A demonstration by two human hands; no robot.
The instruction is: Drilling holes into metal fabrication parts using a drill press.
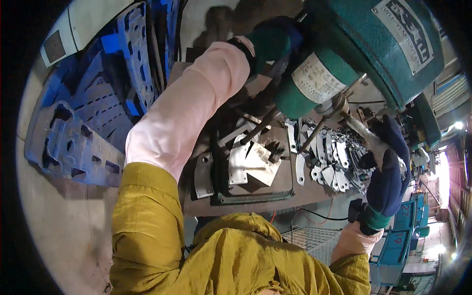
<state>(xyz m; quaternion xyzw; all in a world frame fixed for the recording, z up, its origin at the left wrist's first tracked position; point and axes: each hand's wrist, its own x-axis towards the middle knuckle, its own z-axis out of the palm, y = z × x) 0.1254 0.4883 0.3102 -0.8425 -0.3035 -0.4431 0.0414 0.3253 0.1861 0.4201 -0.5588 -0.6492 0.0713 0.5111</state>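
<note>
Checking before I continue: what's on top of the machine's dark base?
A pale metal piece, a bright plate and a dark fixture. Whatever lies directly beneath them is covered and can't be seen.

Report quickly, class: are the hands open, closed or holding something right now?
Left hand: cannot be told; too dark and partly hidden.
Right hand: closed around the handle.

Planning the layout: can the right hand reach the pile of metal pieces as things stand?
Probably not without letting go: the right hand holds the pale lever, though the pile of metal pieces lies nearby.
</note>
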